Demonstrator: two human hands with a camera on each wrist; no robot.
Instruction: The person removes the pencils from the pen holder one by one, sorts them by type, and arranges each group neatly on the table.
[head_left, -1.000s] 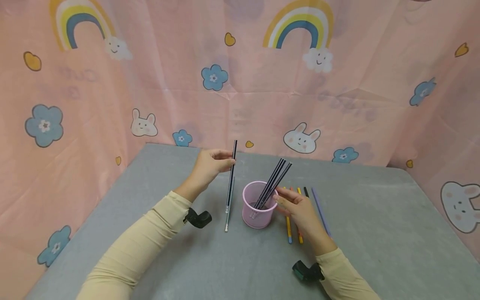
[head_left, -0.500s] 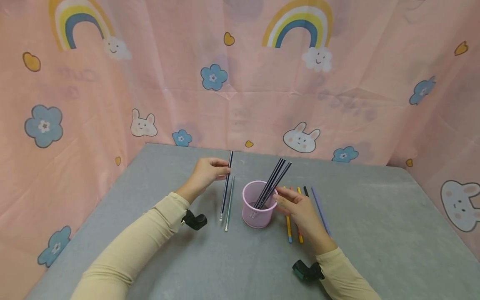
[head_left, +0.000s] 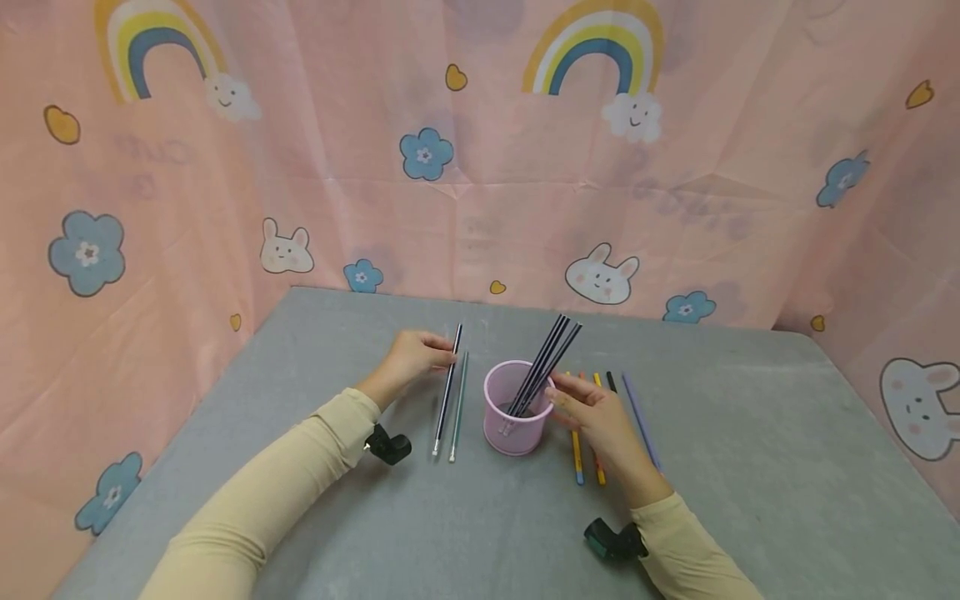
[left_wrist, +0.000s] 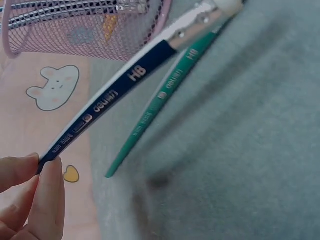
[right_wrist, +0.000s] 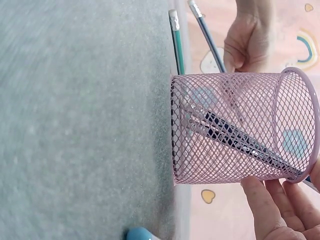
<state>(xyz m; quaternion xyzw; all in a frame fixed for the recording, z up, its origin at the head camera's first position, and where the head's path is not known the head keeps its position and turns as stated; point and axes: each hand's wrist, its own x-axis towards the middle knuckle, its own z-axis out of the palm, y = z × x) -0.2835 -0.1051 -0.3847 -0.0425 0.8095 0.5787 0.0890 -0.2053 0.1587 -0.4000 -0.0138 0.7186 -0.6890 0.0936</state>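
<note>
My left hand (head_left: 412, 357) pinches a dark blue pencil (head_left: 447, 398) near its far end, between thumb and fingers. The pencil's white eraser end points toward me, and "HB" shows on its side in the left wrist view. Just right of it a green pencil (head_left: 460, 408) lies on the table, eraser also toward me. A pink mesh pen cup (head_left: 516, 437) stands upright with several dark striped pencils (head_left: 546, 354) leaning in it, eraser ends down. My right hand (head_left: 600, 417) holds the cup at its right side, thumb at the rim and fingers against the mesh.
Right of the cup, partly under my right hand, lie yellow pencils (head_left: 577, 462), a black-tipped one (head_left: 612, 382) and a purple one (head_left: 642, 421). The grey table (head_left: 750, 467) ends at a pink printed cloth (head_left: 495, 225) behind.
My left hand has lowered the dark blue pencil and brought it toward me and left, from over the green pencil to beside it. My right hand has stayed on the cup.
</note>
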